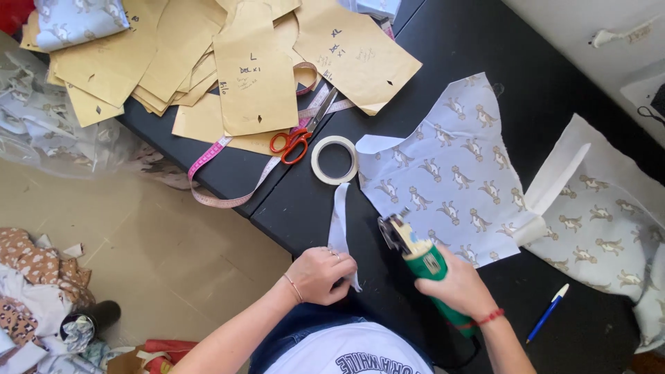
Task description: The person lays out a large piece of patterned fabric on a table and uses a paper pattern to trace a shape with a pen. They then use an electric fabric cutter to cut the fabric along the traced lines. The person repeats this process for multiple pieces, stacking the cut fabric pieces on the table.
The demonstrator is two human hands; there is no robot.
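green-handled rotary cutter (pixel 418 255) sits gripped in the right hand (pixel 460 287), its round blade end resting at the lower left edge of a pale blue fabric piece (pixel 454 173) printed with small animals, spread flat on the black counter (pixel 485 41). the left hand (pixel 320 275) is closed, pinching a narrow strip of the same fabric (pixel 339 228) that runs up from the fingers along the counter's near edge. just above the strip lies a ring of pale tape (pixel 334 159), with orange-handled scissors (pixel 294 142) and a pink measuring tape (pixel 215 156) beside it. brown paper pattern pieces (pixel 253 69) are heaped at the far left. a blue pen (pixel 547 313) lies right of the right wrist.
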